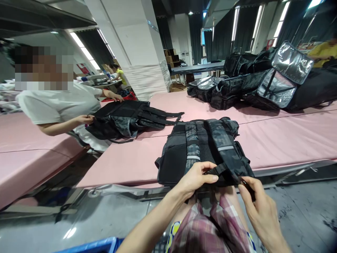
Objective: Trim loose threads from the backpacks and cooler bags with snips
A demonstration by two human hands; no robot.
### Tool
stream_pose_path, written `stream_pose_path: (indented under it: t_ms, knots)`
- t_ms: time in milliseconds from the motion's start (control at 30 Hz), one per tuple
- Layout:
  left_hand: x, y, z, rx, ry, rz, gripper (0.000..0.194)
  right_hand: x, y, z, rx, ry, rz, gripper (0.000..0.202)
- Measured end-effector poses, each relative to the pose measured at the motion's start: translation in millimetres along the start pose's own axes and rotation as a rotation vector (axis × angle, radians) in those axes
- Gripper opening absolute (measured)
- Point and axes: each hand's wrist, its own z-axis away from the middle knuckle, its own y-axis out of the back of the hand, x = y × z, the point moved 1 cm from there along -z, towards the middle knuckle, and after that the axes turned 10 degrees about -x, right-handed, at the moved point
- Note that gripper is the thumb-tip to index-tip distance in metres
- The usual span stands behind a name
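"Backpack [172,165] first: where did it lie?"

"At the near edge of the pink-covered desk [118,168], with its strap side up. Two camouflage shoulder straps [192,135] ran down it toward me, each crossed by a pale band [193,157]."

"And your grip?"

"My left fingers [207,166] were closed narrow on a black webbing strap [219,169], thumb facing forefinger. My right fingers [254,182] pinched a dark piece [249,188] by the backpack's near right corner. My grip partly hid it, so I couldn't tell what it was."

"Was anyone else at the desk?"

"On the far left, a person in a white shirt [60,109] was holding a second black backpack [126,112]. Its loose straps pointed right, close to the far side of mine."

"What lay far right?"

"A heap of dark bags [229,93], well apart from mine, some open on silvery linings [292,63]. Low at the near left, a blue crate [105,244] showed."
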Motion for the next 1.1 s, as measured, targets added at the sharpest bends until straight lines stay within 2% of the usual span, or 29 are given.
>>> stream_pose_path:
  t_ms: [100, 233, 433, 500, 667, 767, 900, 1000, 1100]
  knots:
    - [0.2, -6.5, 0.5, 0.018, -0.01, 0.007, 0.03, -7.7, -5.0, -3.4, 0.117, 0.119, 0.066, 0.027]
    - [0.3, -10.4, 1.8, 0.029, -0.016, 0.023, 0.028, -11.5, -11.3, -10.3, 0.163, 0.227, 0.082, 0.026]
    - [-0.8, -10.8, 1.6, 0.042, -0.06, 0.041, 0.026, 0.6, -5.1, -15.1, 0.101, 0.123, 0.016, 0.03]
    - [-2.0, -10.7, 0.7, 0.042, -0.055, 0.045, 0.027, 0.8, -4.0, -14.9, 0.089, 0.142, 0.032, 0.03]
    - [-3.4, -11.8, -1.0, 0.036, -0.048, 0.046, 0.028, -10.6, -6.3, -15.0, 0.146, 0.35, 0.143, 0.021]
    - [-2.7, -13.5, -1.3, 0.037, -0.048, 0.037, 0.027, -17.9, -7.2, -17.8, 0.22, 0.491, 0.265, 0.017]
    - [-3.2, -13.9, -1.5, 0.046, -0.033, 0.037, 0.029, -20.8, -7.5, -21.0, 0.333, 0.598, 0.469, 0.016]
    - [-4.8, -12.7, -1.9, 0.054, -0.01, 0.042, 0.029, -15.5, -8.2, -20.5, 0.324, 0.605, 0.474, 0.016]
    - [-5.8, -11.2, -2.9, 0.046, -0.021, 0.037, 0.029, -7.0, -9.0, -19.8, 0.2, 0.454, 0.23, 0.015]
